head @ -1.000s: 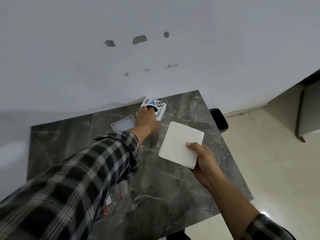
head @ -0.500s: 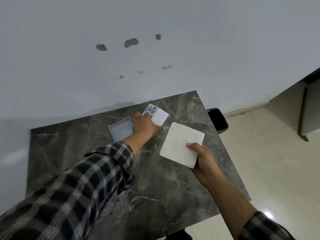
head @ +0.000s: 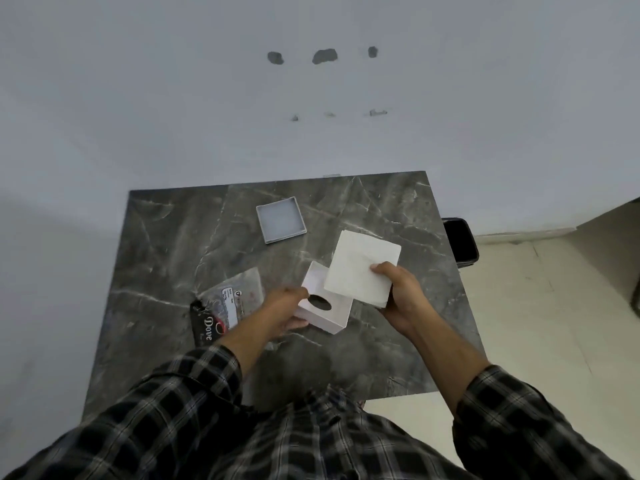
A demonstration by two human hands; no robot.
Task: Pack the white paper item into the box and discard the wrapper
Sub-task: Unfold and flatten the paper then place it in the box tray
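Paper stack [head: 362, 268]: one, white and square, pinched at its near right corner by the right hand [head: 398, 294]; tilted, overlapping the far right corner of the box.
Box [head: 323, 303]: one, white, open side up with a dark oval hole in its floor; gripped at its left wall by the left hand [head: 284, 308], near edge resting on or just above the table, cannot tell which.
Lid [head: 281, 220]: one, grey inside, lying open side up beyond the box, apart from it.
Wrapper [head: 232, 296]: one, clear plastic with a printed label, flat just left of the box, partly over a dark packet [head: 207, 323].
Table [head: 166, 244]: dark marble; bare room left of the lid and near the box's front edge.
Bin [head: 460, 242]: one, black, past the table's right edge, right of the box.
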